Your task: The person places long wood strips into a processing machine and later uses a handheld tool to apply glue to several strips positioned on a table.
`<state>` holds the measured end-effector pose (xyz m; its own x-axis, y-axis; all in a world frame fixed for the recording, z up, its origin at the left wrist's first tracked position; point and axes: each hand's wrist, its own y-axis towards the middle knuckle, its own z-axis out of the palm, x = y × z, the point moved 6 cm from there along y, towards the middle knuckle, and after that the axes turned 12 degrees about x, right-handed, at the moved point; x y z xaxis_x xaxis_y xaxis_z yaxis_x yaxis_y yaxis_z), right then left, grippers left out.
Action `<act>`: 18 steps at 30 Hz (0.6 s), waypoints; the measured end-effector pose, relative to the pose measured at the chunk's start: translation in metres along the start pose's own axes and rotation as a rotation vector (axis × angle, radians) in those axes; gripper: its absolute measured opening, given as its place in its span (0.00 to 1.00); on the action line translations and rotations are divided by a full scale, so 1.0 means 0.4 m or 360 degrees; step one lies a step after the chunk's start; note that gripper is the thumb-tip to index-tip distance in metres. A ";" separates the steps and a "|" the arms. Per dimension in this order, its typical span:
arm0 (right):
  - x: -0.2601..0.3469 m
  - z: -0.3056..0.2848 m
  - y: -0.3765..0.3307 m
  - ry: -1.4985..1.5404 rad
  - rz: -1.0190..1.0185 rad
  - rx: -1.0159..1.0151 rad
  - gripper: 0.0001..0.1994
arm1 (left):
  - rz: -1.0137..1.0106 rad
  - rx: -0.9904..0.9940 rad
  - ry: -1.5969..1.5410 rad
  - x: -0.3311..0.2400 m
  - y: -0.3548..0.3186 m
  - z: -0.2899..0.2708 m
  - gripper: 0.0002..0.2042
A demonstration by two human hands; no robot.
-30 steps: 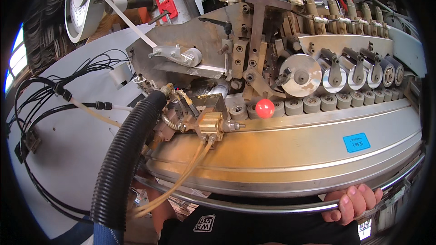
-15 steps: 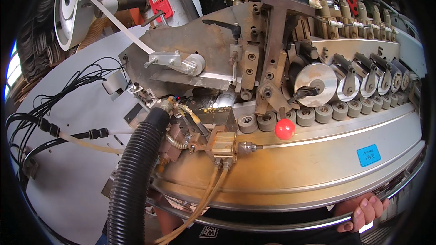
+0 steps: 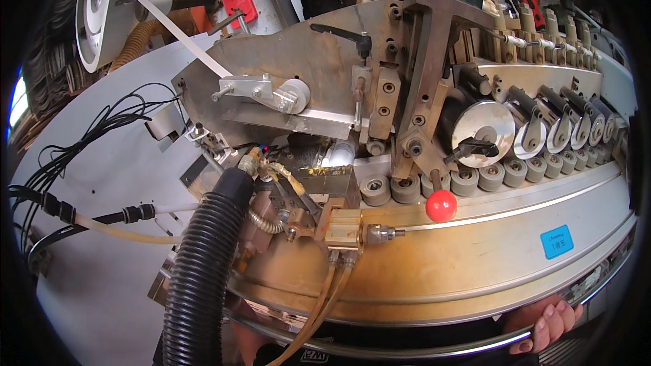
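Note:
My right hand (image 3: pixel 542 323) shows at the lower right, only its fingers visible, curled over the thin chrome lower rail (image 3: pixel 434 351) beneath the curved steel machine bed (image 3: pixel 475 264). Most of the hand is hidden under the bed. A small skin-coloured patch (image 3: pixel 248 342) beside the black ribbed hose (image 3: pixel 203 271) may be my left hand; too little shows to tell its state. A red ball knob (image 3: pixel 441 206) stands on the bed above and to the left of my right hand.
A row of grey rollers (image 3: pixel 475 179) runs rightward along the bed. A brass fitting (image 3: pixel 342 230) feeds amber tubes downward. White tape (image 3: pixel 180 32) runs from a reel (image 3: pixel 95 7). Black cables (image 3: pixel 81 156) cross the grey panel at left. A blue label (image 3: pixel 556 241) sits on the bed.
The view has closed in on the machine, and everything sits lower and larger. My right hand has slid toward the lower right corner, with less of it showing.

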<state>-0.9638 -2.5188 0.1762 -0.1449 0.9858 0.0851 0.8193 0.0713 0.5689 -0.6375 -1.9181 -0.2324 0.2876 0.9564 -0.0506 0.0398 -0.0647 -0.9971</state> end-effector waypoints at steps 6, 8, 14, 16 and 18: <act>0.001 -0.012 -0.035 -0.0074 -0.0036 -0.0064 0.24 | -0.0025 -0.0012 0.0013 0.012 -0.026 -0.017 0.25; 0.004 -0.011 -0.035 -0.0066 0.0017 -0.0064 0.24 | -0.0037 -0.0011 0.0014 0.019 -0.038 -0.028 0.24; 0.003 -0.012 -0.026 -0.0048 0.0027 -0.0004 0.24 | -0.0065 -0.0022 0.0034 0.029 -0.060 -0.053 0.24; 0.004 -0.012 -0.027 -0.0057 0.0026 0.0008 0.24 | -0.0067 -0.0027 0.0037 0.024 -0.064 -0.058 0.23; 0.004 -0.010 -0.025 -0.0049 0.0028 0.0009 0.24 | -0.0069 -0.0031 0.0037 0.020 -0.066 -0.063 0.23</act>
<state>-0.9743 -2.5187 0.1738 -0.1132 0.9911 0.0698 0.8248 0.0546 0.5628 -0.6120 -1.9158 -0.2051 0.3074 0.9516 -0.0058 0.0713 -0.0292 -0.9970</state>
